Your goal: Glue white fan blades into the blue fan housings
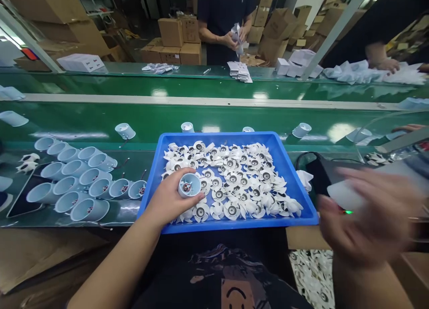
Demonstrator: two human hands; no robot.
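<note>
My left hand [174, 195] is wrapped round a light-blue cylindrical housing [190, 185], its open end facing me and a small motor with wires inside. That hand is over the left part of a blue tray [234, 227] of small white fan wheels [232, 178]. To the tray's right, my right hand [375, 215] is smeared by motion. Between its thumb and fingers shows a blurred white piece [345, 195], whose kind I cannot make out. A green light glows just below that piece.
Rows of light-blue housings [90, 209] stand at the left. More housings [125, 131] lie on the green conveyor [214, 114] beyond the tray. A dark box [318, 177] with a cable is at the right. Across the line, one person handles a wrapped item [236, 37]; another person's hand [385, 63] touches plastic bags.
</note>
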